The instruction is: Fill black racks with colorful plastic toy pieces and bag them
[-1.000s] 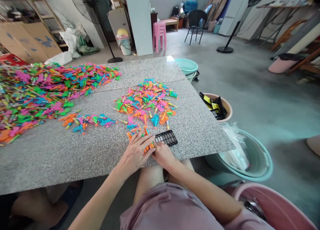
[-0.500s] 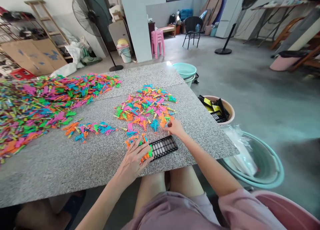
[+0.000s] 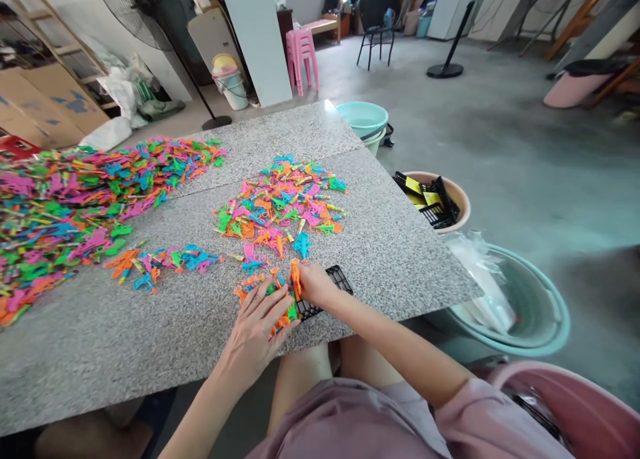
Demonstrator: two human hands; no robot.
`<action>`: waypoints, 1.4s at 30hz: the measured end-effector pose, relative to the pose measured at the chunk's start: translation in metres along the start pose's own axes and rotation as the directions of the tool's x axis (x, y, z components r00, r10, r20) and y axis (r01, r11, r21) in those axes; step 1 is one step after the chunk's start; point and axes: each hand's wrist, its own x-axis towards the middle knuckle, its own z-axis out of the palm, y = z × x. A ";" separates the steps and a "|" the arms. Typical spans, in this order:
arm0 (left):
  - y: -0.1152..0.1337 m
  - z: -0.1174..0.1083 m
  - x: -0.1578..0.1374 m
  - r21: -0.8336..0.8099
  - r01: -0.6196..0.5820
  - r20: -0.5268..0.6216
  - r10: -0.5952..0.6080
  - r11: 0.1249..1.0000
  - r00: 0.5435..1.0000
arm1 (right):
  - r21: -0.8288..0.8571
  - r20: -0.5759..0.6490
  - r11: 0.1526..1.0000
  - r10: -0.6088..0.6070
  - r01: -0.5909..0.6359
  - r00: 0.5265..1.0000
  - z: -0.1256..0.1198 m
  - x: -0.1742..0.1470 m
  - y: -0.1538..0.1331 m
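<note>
A black plastic lattice tray (image 3: 343,280) lies near the table's front edge, its left part packed with small bright toy pistols (image 3: 294,310). My left hand (image 3: 256,326) rests over these with its fingers stretched out and slightly apart, touching them. An orange toy pistol (image 3: 296,279) is pinched upright in my right hand (image 3: 317,287), over the tray and just right of the packed ones. My right fingertips are partly hidden behind the hand. Just beyond lies a loose heap of pink, green, blue and orange toy pistols (image 3: 285,202).
A much larger pile of toy pistols (image 3: 100,192) covers the left of the speckled stone table (image 3: 400,266), with a small cluster (image 3: 175,259) nearer. Right of the table stand a tub of black trays (image 3: 465,209), a green tub with plastic bags (image 3: 555,312) and a pink tub (image 3: 590,399).
My right hand has moved left and nearer from the heap's edge to the tray, bringing the orange toy pistol. My left hand stays on the packed toys. The view has shifted slightly.
</note>
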 end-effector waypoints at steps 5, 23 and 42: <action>0.004 -0.007 0.009 0.067 -0.043 0.003 0.043 0.997 0.999 | -0.118 0.058 0.992 -0.040 0.047 0.998 -0.007 0.003 -0.010; -0.003 -0.003 0.003 0.079 -0.009 0.180 -0.006 0.997 0.984 | -0.149 0.066 0.919 -0.359 0.365 0.931 -0.027 0.039 0.018; 0.019 -0.020 0.020 0.023 0.165 0.305 -0.164 0.986 0.938 | -0.113 -0.109 0.977 -0.192 0.179 0.975 -0.075 0.038 0.060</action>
